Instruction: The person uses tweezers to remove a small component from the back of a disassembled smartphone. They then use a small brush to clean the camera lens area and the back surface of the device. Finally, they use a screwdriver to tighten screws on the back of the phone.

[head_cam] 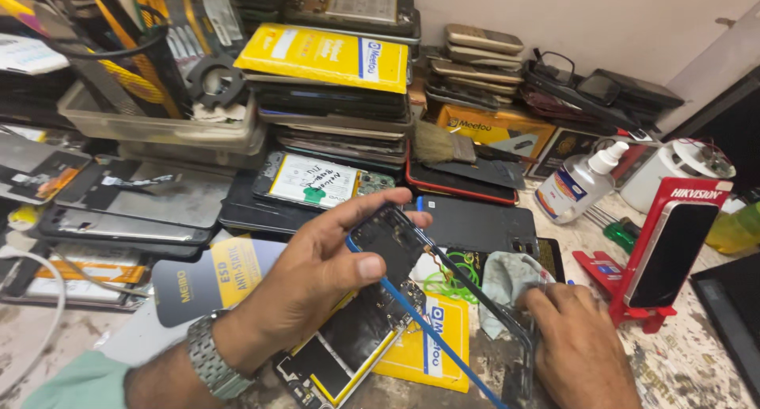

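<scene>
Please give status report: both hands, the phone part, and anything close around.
Left hand pinches black phone frame, raised. Right hand presses grey cloth on bench. Opened phone beneath; red phone stand close right.

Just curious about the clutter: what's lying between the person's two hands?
In the head view, a phone frame, green rings and a grey cloth.

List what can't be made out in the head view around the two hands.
- Phone frame: its lower end runs off the bottom edge.
- Opened phone on the bench: middle hidden under the left hand.
- Grey cloth: the part under the right hand is hidden, so the grip is unclear.
- Right hand: wrist cut off by the bottom edge.
- Stacked phones behind: details too small.
</scene>
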A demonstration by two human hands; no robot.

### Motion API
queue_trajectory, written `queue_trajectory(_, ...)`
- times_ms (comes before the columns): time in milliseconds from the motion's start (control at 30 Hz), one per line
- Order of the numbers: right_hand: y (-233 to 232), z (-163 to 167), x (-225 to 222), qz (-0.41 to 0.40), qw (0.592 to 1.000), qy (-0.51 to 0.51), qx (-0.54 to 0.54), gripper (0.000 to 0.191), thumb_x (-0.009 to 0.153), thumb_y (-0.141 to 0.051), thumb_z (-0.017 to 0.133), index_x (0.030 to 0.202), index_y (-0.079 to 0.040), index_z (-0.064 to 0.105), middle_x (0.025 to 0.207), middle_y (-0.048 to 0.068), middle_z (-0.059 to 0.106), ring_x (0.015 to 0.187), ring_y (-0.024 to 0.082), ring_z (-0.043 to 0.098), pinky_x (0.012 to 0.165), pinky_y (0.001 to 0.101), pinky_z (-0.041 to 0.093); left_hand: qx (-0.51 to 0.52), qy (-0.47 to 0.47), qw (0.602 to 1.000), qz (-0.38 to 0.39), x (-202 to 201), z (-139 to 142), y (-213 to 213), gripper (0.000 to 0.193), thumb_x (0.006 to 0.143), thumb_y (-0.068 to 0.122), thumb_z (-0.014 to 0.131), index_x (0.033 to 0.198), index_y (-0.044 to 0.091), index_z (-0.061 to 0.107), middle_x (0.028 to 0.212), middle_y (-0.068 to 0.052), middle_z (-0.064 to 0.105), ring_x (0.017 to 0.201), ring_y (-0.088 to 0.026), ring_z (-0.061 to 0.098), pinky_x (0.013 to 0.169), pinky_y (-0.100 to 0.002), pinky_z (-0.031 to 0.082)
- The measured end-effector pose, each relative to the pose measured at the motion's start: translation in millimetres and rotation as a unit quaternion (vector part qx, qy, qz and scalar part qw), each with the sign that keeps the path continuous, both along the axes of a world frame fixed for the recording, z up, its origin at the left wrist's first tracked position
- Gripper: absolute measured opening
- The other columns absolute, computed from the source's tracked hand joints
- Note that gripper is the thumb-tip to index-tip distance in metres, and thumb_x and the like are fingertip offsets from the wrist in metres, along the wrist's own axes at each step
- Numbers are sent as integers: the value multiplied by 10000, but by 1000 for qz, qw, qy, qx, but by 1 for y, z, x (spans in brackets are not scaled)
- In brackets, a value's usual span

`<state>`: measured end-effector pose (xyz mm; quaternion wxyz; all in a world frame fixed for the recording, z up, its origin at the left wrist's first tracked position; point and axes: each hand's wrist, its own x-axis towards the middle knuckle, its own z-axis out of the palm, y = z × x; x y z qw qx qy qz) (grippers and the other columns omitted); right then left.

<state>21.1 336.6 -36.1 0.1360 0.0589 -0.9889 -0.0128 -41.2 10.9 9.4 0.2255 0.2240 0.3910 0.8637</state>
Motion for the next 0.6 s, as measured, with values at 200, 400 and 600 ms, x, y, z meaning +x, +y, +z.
queue_trajectory(200, -4, 5, -5, -9, 998, -58, -7, 562, 703, 25, 605, 1195, -228, 705, 1131, 73, 679, 1075, 273, 616, 916, 438, 489, -12, 16, 999, -36, 0, 2, -2, 880, 831, 282, 787, 1559, -9, 388, 1495, -190, 556, 1317, -263, 583, 1128, -446, 471)
queue_trajectory(400, 3, -3, 15, -9, 992, 47, -118, 476, 759, 23, 585, 1170, -181, 711, 1166, 68, 726, 1108, 262, 662, 972, 414, 509, 18, 24, 999, -27, -6, 2, -7, 985, 788, 372, 844, 1561, -44, 398, 1490, -230, 564, 1353, -284, 581, 1179, -448, 427)
queue_trajectory(600, -1, -46, 34, 96, 527, -188, -823, 534, 959, -316, 480, 1364, 18, 577, 1229, 320, 692, 1086, 455, 703, 925, 578, 569, 4, 44, 995, -85, 0, 1, -1, 1055, 764, 403, 874, 1579, -43, 375, 1502, -227, 551, 1390, -293, 548, 1221, -452, 390)
